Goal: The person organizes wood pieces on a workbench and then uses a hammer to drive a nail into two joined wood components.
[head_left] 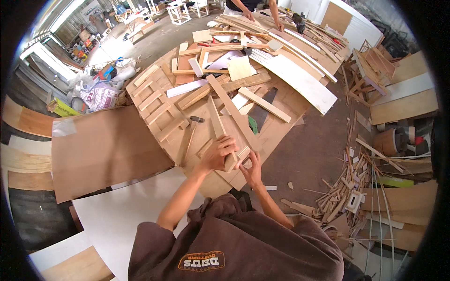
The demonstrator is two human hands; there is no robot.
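My left hand (pixel 221 152) grips the near end of a pale wooden batten (pixel 217 122), its fingers wrapped over the top. My right hand (pixel 252 166) is closed on a short piece of light wood (pixel 243 153) at the batten's end, just right of my left hand. A longer, wider board (pixel 228 102) runs diagonally along the batten's right side. A hammer (pixel 192 136) with a wooden handle lies left of my left hand on the plywood worktop (pixel 171 152). A dark flat piece and a green object (pixel 252 124) lie right of the boards.
Battens, offcuts and panels (pixel 241 68) cover the far worktop, where another person's hands (pixel 280 24) touch boards. A large brown board (pixel 108 150) is at left. Scrap wood (pixel 342 196) is piled on the floor at right, beside leaning panels (pixel 398 93). Bags (pixel 101 96) sit at far left.
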